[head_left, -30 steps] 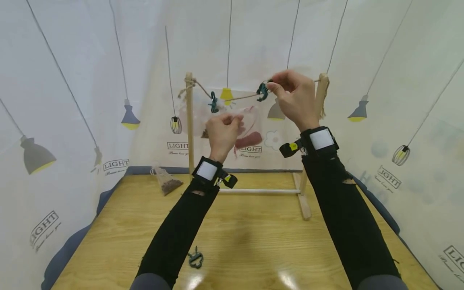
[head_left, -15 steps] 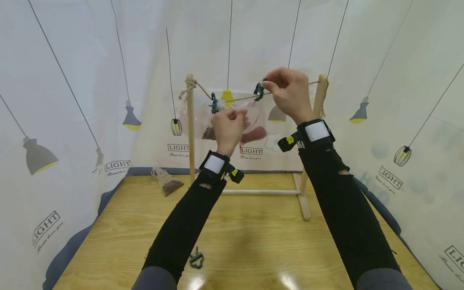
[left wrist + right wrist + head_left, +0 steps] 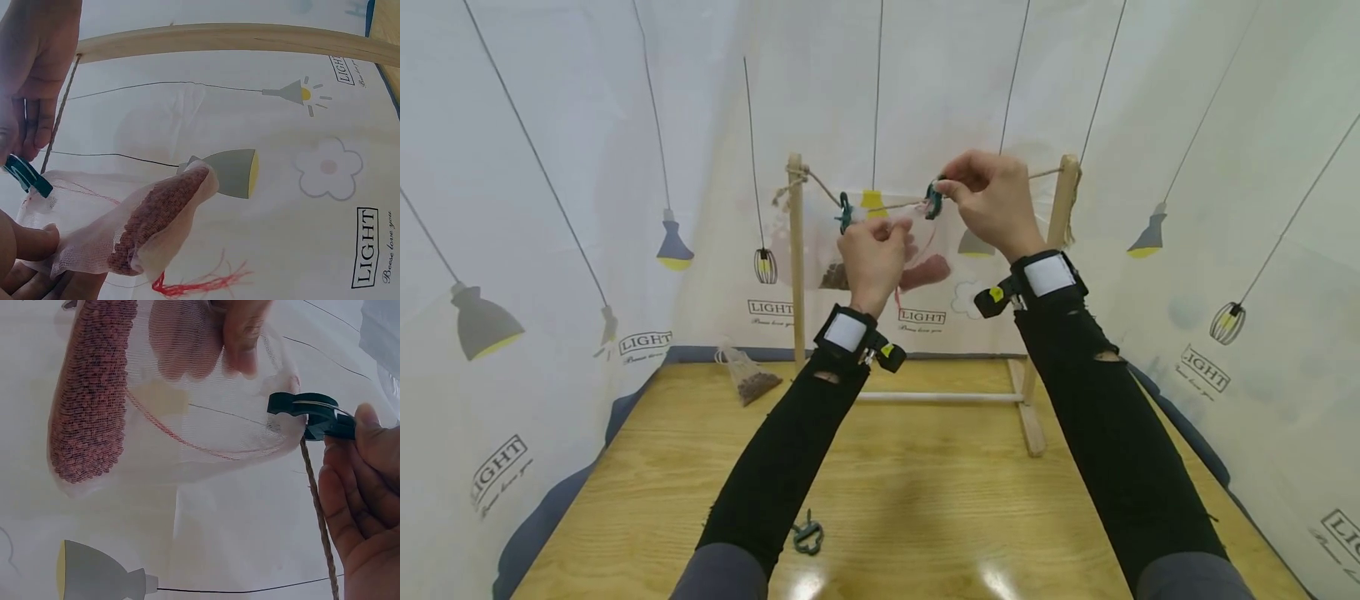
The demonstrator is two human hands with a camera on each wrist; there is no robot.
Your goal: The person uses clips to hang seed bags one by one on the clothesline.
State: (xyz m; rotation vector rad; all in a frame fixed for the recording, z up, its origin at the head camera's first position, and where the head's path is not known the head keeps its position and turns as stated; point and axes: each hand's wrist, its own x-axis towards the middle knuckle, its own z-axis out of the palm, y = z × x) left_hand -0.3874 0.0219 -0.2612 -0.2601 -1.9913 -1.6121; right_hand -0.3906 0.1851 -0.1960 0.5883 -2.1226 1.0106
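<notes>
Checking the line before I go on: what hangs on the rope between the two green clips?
Head view: between the left clip and right clip, the left hand holds the mesh bag to the rope.

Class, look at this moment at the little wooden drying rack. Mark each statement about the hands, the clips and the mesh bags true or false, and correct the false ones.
1. The right hand pinches a dark green plastic clip at the brown rope. True.
2. The left hand holds a white mesh bag of reddish-brown grains. True.
3. The rope hangs between two metal poles. False: the wooden posts hold it.
4. A spare green clip lies on the wooden table. True.
5. The small mesh bag by the left post hangs from the rope. False: it rests on the table.
</notes>
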